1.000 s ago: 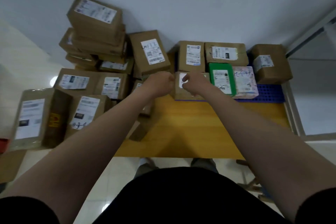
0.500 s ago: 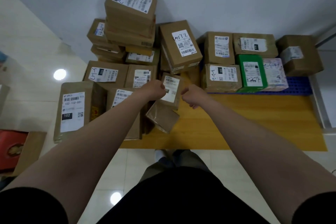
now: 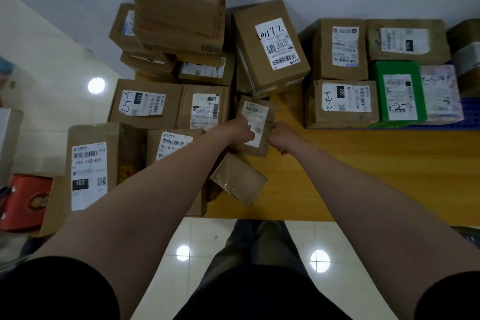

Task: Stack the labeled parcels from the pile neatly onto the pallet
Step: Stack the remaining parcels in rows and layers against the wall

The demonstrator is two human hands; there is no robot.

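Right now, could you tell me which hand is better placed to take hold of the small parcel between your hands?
Left, probably. The left hand already rests on the small parcel, over its white label. The right hand is a closed fist beside the parcel's right edge; whether it touches is unclear.

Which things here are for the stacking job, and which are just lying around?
For the job:
small parcel between both hands
parcel pile
stacked parcels
blue pallet

Just lying around:
red box
yellow board, perhaps

Left hand hides part of small parcel's label.
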